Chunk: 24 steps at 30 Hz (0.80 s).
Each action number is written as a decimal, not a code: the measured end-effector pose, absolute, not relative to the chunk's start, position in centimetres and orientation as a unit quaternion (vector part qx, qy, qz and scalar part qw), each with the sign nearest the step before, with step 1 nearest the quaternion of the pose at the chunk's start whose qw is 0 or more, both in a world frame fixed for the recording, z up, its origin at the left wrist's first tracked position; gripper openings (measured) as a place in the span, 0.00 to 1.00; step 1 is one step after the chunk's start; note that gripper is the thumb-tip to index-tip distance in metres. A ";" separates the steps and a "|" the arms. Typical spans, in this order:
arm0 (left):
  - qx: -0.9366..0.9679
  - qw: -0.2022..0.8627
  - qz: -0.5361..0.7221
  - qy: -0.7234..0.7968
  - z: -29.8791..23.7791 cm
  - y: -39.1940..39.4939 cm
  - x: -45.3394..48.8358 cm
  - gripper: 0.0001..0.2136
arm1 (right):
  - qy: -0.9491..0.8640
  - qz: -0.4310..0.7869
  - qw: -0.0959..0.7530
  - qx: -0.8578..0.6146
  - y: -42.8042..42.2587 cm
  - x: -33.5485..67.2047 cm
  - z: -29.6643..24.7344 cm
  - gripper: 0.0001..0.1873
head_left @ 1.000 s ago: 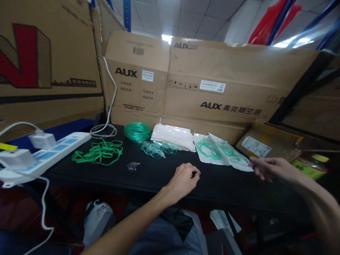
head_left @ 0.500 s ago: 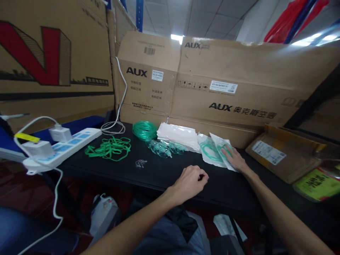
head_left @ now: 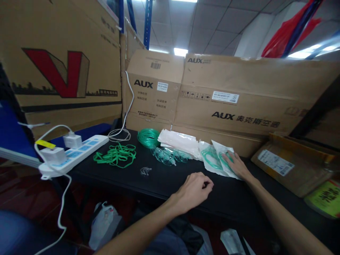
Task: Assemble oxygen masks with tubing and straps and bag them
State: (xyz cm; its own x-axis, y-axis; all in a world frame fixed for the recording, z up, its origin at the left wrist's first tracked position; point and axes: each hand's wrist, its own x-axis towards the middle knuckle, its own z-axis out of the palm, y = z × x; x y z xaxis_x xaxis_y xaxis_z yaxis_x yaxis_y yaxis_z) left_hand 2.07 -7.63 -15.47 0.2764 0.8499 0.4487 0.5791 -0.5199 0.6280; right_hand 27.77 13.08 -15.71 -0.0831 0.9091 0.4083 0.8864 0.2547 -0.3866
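My left hand (head_left: 195, 189) rests on the black table (head_left: 164, 182) near its front edge, fingers curled into a loose fist with nothing visible in them. My right hand (head_left: 235, 164) lies flat with fingers spread on a sealed clear packet (head_left: 225, 160) holding green tubing. A second such packet (head_left: 209, 157) lies just left of it. Further left are a stack of white packets (head_left: 179, 141), clear plastic masks (head_left: 167, 156), a coil of green tubing (head_left: 148, 136), a heap of green elastic bands (head_left: 115, 156) and small clear connectors (head_left: 145, 170).
Large AUX cardboard boxes (head_left: 225, 102) wall the back of the table. A white power strip (head_left: 73, 154) with plugged chargers hangs off the left end. A flat brown carton (head_left: 289, 163) and a yellow-green packet (head_left: 325, 196) lie at the right. Bags (head_left: 105, 223) sit on the floor below.
My right hand came in from the right and settled flat on the rightmost packet. My left hand stayed curled in place. The view shifted slightly down and right.
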 end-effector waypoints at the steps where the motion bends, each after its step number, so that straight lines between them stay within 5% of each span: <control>1: 0.781 0.170 0.391 0.457 -15.2 -7.7 1.8 0.12 | -0.732 0.013 0.297 -0.614 13.0 27.9 -15.7 0.17; 14: 0.801 0.100 0.360 0.468 -14.6 -10.7 -1.3 0.09 | -0.769 -0.071 0.354 -0.527 9.4 24.3 -10.8 0.17; 24: 0.743 -0.065 0.373 0.552 -12.4 -9.1 -12.0 0.13 | -0.902 0.031 0.293 -0.315 0.5 9.1 -11.5 0.11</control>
State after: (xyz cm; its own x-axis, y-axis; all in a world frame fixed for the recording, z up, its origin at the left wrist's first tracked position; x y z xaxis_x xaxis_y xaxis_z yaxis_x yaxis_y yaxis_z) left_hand -12.04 -9.06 -12.44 0.1140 0.7717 0.6257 0.8686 -0.3831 0.3143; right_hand 9.06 0.50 -11.48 -0.6301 0.5861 0.5094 0.5500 0.7999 -0.2402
